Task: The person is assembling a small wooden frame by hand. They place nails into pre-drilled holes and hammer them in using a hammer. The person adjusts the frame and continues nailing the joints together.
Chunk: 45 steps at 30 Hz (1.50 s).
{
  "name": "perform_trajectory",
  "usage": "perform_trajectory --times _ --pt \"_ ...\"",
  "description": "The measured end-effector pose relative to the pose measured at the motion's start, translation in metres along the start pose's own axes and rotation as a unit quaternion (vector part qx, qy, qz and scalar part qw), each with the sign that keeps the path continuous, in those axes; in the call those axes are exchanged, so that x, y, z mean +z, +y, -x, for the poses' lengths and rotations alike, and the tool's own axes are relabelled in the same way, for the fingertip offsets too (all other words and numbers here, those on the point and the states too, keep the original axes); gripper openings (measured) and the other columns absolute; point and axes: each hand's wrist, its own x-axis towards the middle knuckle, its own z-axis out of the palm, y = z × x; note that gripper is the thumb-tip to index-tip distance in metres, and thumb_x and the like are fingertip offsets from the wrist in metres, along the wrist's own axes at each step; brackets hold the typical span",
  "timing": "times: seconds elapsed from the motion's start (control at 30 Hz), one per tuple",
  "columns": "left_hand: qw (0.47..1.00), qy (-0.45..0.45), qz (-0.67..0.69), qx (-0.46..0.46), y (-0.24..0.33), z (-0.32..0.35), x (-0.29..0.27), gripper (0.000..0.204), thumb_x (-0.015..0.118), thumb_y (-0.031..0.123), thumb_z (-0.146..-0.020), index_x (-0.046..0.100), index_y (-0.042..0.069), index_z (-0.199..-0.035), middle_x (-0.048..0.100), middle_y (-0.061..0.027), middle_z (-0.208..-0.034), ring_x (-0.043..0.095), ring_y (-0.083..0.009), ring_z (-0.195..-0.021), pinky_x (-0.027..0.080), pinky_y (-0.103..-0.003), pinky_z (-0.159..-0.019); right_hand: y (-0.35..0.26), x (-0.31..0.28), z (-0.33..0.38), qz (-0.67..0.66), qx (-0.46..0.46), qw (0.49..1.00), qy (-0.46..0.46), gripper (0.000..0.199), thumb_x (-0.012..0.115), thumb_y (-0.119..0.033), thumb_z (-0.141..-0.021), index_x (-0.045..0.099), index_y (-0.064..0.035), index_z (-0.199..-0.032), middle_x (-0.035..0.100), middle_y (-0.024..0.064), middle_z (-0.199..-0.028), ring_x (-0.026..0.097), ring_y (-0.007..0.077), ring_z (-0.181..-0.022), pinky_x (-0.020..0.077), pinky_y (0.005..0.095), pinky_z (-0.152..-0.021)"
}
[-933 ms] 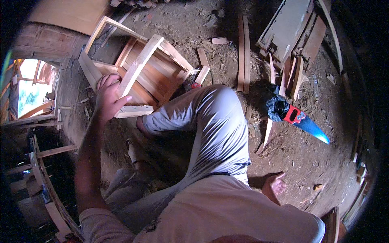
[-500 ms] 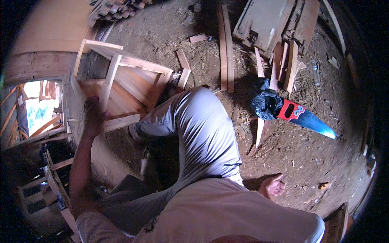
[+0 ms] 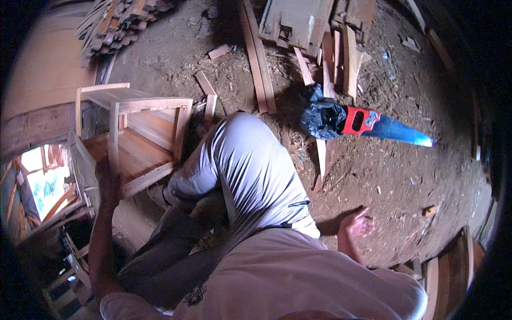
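Observation:
At the left, my left hand (image 3: 108, 184) is dark and in shadow, its fingers against the near upright of an open wooden box frame (image 3: 142, 181), which it appears to grip. Pale strips edge the frame, and reddish-brown boards line its inside. My right hand (image 3: 358, 224) is held out over the dirt floor, fingers loosely apart and holding nothing. Beyond it lies a hand saw (image 3: 393, 129) with a red handle and shiny blade. A crumpled black plastic bag (image 3: 322, 118) sits against the saw's handle.
Two long wood strips (image 3: 258, 64) lie on the floor ahead, near old panels (image 3: 298, 24) and several offcuts (image 3: 349, 61). Bundled sticks (image 3: 120, 24) are piled at the far left. My bent knee (image 3: 245, 136) stands beside the frame. Another wooden piece (image 3: 450, 277) is at the lower right.
The box frame has tipped more upright, with my left hand still at its near upright. My right hand has risen slightly, its fingers more spread. The whole view has shifted.

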Motion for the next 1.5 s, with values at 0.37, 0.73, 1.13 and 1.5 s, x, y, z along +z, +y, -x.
perform_trajectory --times 0.37,0.73,1.13,1.5 --pt "0.975 0.126 0.133 0.126 -0.016 0.001 0.022 0.064 0.066 0.035 -0.080 0.055 -0.005 -0.128 0.054 -0.0224 -0.130 0.045 -0.0402 -0.127 0.029 -0.050 -0.113 -0.014 -0.036 0.010 0.021 0.005 0.996 0.091 0.085 0.025 -0.081 -0.095 0.050 -0.0040 -0.123 0.053 0.0178 -0.131 0.051 0.0390 -0.122 0.0401 0.0553 -0.099" --pt "0.966 0.160 0.118 0.165 0.030 0.014 -0.017 0.042 0.074 0.033 -0.083 0.068 0.000 -0.107 0.061 -0.0143 -0.114 0.052 -0.0353 -0.114 0.033 -0.048 -0.106 -0.012 0.038 -0.030 0.003 0.031 0.968 0.249 0.095 0.033 -0.091 -0.085 0.055 -0.0062 -0.123 0.056 0.0150 -0.123 0.054 0.0377 -0.116 0.0422 0.0551 -0.094" --pt "0.957 0.229 0.109 0.139 0.011 0.028 -0.006 0.046 0.075 0.045 -0.081 0.071 0.005 -0.101 0.064 -0.0102 -0.108 0.056 -0.0313 -0.109 0.036 -0.046 -0.102 -0.050 0.001 -0.043 0.039 -0.042 0.982 0.179 0.060 0.048 -0.056 -0.093 0.058 -0.0013 -0.114 0.060 0.0181 -0.110 0.058 0.0392 -0.103 0.0475 0.0544 -0.083" --pt "0.833 0.251 0.467 0.157 -0.001 -0.020 0.028 0.048 0.028 0.033 -0.111 0.064 0.002 -0.114 0.070 -0.0137 -0.110 0.065 -0.0281 -0.109 0.046 -0.038 -0.100 -0.270 -0.251 0.021 -0.600 -0.496 0.613 0.136 0.035 0.052 -0.012 -0.102 0.057 0.0047 -0.133 0.062 0.0180 -0.130 0.058 0.0292 -0.122 0.0446 0.0410 -0.107"
